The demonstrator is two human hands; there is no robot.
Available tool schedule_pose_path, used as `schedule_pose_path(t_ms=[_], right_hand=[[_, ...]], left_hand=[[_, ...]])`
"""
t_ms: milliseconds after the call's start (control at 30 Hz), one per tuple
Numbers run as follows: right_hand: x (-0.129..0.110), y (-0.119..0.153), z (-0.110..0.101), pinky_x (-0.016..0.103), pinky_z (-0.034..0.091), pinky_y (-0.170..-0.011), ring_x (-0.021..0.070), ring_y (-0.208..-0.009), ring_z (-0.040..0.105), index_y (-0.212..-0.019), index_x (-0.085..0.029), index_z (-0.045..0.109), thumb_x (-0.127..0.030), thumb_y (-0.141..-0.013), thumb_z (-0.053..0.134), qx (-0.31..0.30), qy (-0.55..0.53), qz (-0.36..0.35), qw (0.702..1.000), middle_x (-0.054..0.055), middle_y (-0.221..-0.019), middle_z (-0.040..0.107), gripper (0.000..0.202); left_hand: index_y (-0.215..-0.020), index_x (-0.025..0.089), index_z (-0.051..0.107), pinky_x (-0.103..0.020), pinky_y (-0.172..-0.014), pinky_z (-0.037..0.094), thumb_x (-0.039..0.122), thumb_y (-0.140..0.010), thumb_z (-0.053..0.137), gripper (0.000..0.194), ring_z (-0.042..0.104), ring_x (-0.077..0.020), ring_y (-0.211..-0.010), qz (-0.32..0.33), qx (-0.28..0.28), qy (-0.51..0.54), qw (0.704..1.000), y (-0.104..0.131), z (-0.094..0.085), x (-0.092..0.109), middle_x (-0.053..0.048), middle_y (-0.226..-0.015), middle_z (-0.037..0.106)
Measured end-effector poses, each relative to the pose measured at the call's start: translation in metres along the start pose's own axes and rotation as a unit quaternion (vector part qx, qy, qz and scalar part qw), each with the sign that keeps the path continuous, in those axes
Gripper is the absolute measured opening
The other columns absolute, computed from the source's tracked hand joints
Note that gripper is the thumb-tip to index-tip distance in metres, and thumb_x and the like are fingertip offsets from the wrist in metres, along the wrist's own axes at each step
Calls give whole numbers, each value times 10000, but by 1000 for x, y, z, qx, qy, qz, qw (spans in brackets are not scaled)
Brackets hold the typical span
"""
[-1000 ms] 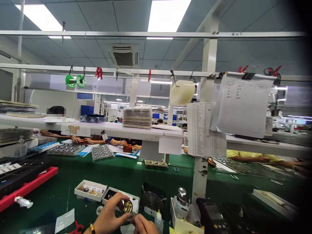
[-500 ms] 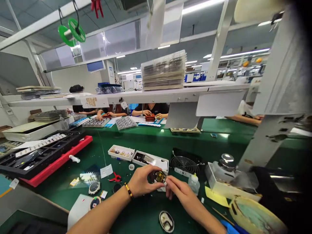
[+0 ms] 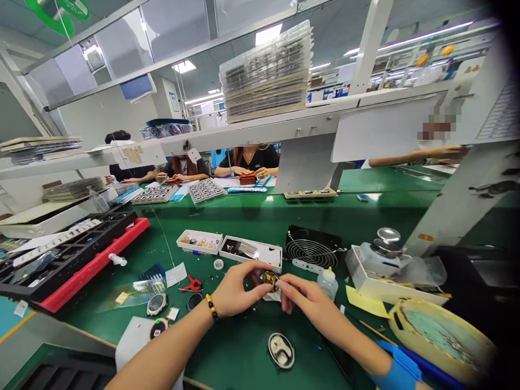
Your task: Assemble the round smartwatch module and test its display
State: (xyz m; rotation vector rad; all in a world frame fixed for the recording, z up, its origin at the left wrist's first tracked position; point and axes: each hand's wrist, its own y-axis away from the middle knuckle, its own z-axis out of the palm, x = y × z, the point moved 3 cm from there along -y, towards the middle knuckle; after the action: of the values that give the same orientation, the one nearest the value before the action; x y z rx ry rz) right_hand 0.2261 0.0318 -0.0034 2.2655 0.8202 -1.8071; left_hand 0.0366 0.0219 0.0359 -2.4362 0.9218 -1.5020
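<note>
Between the thumb and fingers of my left hand (image 3: pixel 235 290) is a small round watch movement (image 3: pixel 268 278) with gold and dark parts. My right hand (image 3: pixel 300 295) meets it from the right, thumb and fingertips pinched together at its edge; whether they grip the part itself or something tiny is hidden. A round watch case (image 3: pixel 281 350) with a pale inside lies on the green bench below my hands. To the left are another round watch piece (image 3: pixel 156 304), a dark disc (image 3: pixel 195 301) and red-handled cutters (image 3: pixel 192 283).
Two white part boxes (image 3: pixel 200 242) stand behind my hands, a black fan (image 3: pixel 312 249) to their right. A dropper bottle (image 3: pixel 327 283) stands near my right hand, a white box (image 3: pixel 377 271) beyond. At left lies a red-edged black tray (image 3: pixel 97 265). Co-workers sit opposite.
The camera view has tilted and shifted, so the shelf sits higher. Both hands stay together at the watch movement, with my right fingertips still against its edge.
</note>
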Motion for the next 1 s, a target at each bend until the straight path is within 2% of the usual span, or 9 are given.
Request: schedule_pose_path(t_ms=[167, 300, 467, 800, 1000], right_hand=[[-6, 0, -1, 321, 488, -688, 184, -665, 619, -863, -210, 636, -594, -994, 479, 6, -10, 8, 1000, -2, -667, 664, 435], [-7, 2, -2, 323, 485, -692, 185, -673, 620, -874, -207, 649, -575, -999, 486, 9, -13, 11, 1000, 0, -677, 668, 421], [-4, 1, -3, 322, 492, -691, 184, -668, 623, -894, -210, 657, -571, -997, 500, 10, -25, 4, 1000, -4, -675, 678, 407], [-2, 1, -4, 324, 500, -708, 186, -685, 634, -776, -213, 617, -579, -1016, 451, 15, -41, 5, 999, 7, -689, 677, 468], [-3, 0, -5, 331, 512, -709, 193, -688, 642, -834, -214, 627, -600, -1007, 446, 12, -32, 5, 999, 14, -697, 681, 459]], left_hand=[[-1272, 180, 645, -288, -762, 519, 400, -904, 695, 432, 629, -146, -776, -53, -44, 122, 990, -1, 1, -4, -33, -927, 598], [-1214, 169, 657, -298, -771, 530, 485, -923, 660, 430, 658, -147, -749, -87, -46, 186, 978, -2, 2, -9, -29, -899, 596], [-1221, 162, 635, -292, -765, 533, 494, -870, 728, 492, 651, -154, -769, -93, -30, 156, 983, -3, 2, -10, -41, -902, 622], [-1230, 152, 638, -294, -764, 531, 426, -893, 712, 440, 648, -150, -761, -79, -3, 106, 991, -2, 1, -9, -36, -873, 636], [-1201, 145, 664, -285, -757, 535, 430, -892, 708, 423, 627, -147, -773, -81, -1, 86, 993, -3, 1, -9, -44, -877, 645]])
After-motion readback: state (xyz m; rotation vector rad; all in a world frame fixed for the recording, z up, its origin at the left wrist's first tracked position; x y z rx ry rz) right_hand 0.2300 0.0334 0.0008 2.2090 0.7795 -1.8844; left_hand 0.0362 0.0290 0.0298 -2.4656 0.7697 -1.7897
